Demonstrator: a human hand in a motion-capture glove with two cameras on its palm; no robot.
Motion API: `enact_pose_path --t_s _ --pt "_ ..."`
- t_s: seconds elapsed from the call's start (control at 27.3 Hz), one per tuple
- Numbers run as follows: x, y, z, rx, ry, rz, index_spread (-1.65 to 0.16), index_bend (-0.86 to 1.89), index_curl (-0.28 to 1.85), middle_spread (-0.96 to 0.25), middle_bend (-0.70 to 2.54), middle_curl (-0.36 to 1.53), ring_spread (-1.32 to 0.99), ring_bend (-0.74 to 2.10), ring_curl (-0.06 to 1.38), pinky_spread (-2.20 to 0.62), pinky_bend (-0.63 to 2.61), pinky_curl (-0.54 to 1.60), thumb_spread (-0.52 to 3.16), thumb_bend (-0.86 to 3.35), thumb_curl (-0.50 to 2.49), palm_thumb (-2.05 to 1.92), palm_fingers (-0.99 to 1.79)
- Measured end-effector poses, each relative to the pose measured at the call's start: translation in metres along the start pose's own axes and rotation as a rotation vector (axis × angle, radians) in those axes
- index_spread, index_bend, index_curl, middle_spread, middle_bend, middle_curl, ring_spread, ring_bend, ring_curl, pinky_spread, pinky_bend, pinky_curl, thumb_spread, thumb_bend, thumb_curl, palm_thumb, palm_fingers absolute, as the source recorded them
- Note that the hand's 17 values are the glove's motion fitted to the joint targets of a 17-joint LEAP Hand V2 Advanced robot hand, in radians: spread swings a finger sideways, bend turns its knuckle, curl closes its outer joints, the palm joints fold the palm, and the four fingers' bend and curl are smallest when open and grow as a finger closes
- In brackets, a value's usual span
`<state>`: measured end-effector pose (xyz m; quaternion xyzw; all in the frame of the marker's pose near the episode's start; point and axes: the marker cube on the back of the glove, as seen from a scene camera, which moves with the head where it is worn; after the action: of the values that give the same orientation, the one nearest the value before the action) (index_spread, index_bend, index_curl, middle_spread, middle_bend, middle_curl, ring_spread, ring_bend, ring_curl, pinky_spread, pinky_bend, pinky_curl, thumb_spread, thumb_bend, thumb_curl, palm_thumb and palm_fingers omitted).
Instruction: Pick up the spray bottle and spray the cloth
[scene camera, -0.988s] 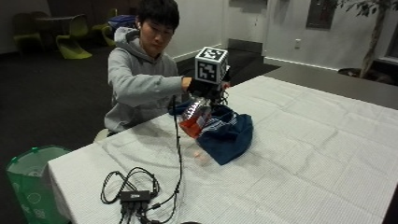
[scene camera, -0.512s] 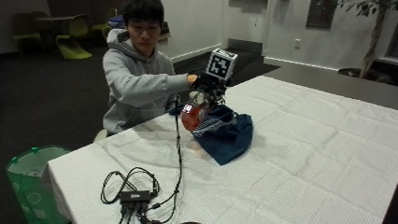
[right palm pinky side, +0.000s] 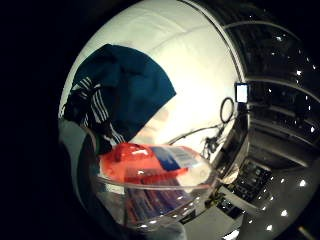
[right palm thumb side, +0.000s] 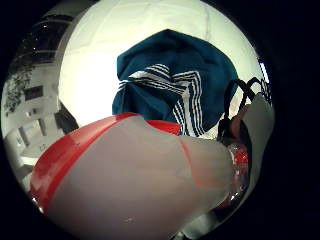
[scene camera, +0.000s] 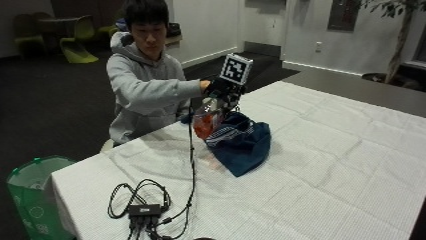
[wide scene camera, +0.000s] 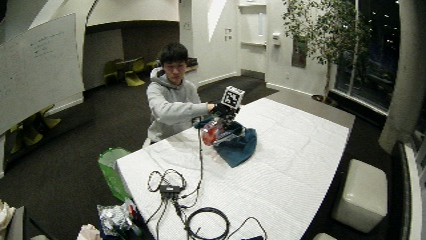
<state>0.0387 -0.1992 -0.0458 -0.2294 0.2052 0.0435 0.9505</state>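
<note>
My gloved right hand (scene camera: 218, 89) grips the top of a clear spray bottle (scene camera: 205, 121) with red liquid and holds it tilted in the air above the table. Right beside and below it lies the crumpled dark blue cloth (scene camera: 243, 142) with white stripes. In the wide outside view the hand (wide scene camera: 220, 109) holds the bottle (wide scene camera: 211, 132) at the near edge of the cloth (wide scene camera: 239, 146). The bottle (right palm thumb side: 135, 180) fills much of the thumb side palm view, with the cloth (right palm thumb side: 175, 82) beyond it. The little finger side view shows the bottle (right palm pinky side: 150, 177) and the cloth (right palm pinky side: 125, 90) on the white tablecloth.
The table (scene camera: 333, 165) has a white cloth cover. A black hub with looped cables (scene camera: 143, 207) lies near the front corner, one cable running up to my hand. A green bin (scene camera: 30, 197) stands on the floor by that corner.
My hand has carried the bottle a little farther over toward the cloth and tipped it more. The cloth has stayed in place.
</note>
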Motion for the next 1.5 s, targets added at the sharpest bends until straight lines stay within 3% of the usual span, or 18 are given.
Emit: enact_pose_path --t_s 0.22,0.55,0.73,0.88,1.17,1.32,1.5 --pt "-0.01 0.011 -0.032 0.014 -0.047 0.117 -0.18 0.42 0.52 -0.11 0.56 0.47 -0.17 0.48 0.42 -0.22 0.33 0.37 0.09 -0.04 0.72 0.99 1.36" --pt "-0.009 -0.004 0.012 -0.08 0.02 -0.004 -0.18 0.42 0.52 -0.11 0.56 0.47 -0.17 0.48 0.42 -0.22 0.33 0.37 0.1 -0.04 0.73 0.99 1.36" --pt "-0.017 -0.008 0.011 -0.04 -0.028 0.063 -0.18 0.42 0.52 -0.11 0.56 0.47 -0.17 0.48 0.42 -0.22 0.32 0.37 0.1 -0.04 0.74 0.99 1.36" --pt "-0.033 0.001 -0.024 0.099 -0.266 0.039 -0.18 0.42 0.52 -0.11 0.56 0.47 -0.17 0.48 0.42 -0.22 0.32 0.37 0.1 -0.04 0.74 0.99 1.36" --pt "-0.082 0.018 -0.087 0.428 -0.898 -0.237 -0.18 0.41 0.52 -0.11 0.56 0.47 -0.17 0.48 0.42 -0.22 0.33 0.37 0.1 -0.04 0.74 0.98 1.36" --pt "-0.101 0.017 -0.095 0.587 -1.234 -0.352 -0.18 0.41 0.52 -0.1 0.56 0.47 -0.17 0.48 0.41 -0.22 0.33 0.37 0.1 -0.04 0.75 0.98 1.36" --pt "-0.124 0.008 -0.074 0.619 -1.448 -0.49 -0.18 0.41 0.52 -0.1 0.56 0.47 -0.17 0.48 0.41 -0.21 0.33 0.37 0.11 -0.04 0.75 0.99 1.36"
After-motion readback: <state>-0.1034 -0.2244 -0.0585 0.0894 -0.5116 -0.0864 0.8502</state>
